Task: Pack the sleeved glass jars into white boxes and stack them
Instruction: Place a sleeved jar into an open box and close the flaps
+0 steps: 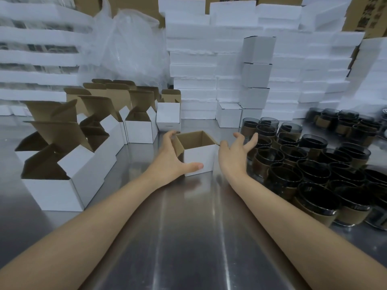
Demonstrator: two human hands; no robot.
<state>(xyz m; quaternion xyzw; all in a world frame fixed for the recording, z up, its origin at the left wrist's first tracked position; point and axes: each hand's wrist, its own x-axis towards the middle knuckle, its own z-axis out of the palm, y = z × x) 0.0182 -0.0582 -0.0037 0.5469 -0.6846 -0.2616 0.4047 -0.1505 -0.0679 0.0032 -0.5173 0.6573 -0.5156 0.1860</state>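
A: what's left of the hands?
B: rows of open white cardboard boxes [62, 170], brown flaps up, on the steel counter [188, 237].
A: hands?
B: left hand [174, 162] grips the small open-topped white box [200, 159], thumb on its front. right hand [235, 152] just beside it, fingers spread, holding nothing.
A: jars?
B: dark glass jars in brown sleeves [314, 172], clustered right of the right hand.

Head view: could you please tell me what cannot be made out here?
Open box floor: head view, hidden by its near wall.
Stacked closed boxes: head view, contents hidden by their walls.
Rightmost jars: head view, cut off by the frame edge.
Print on brown cartons: head view, blurred, cut off at top edge.
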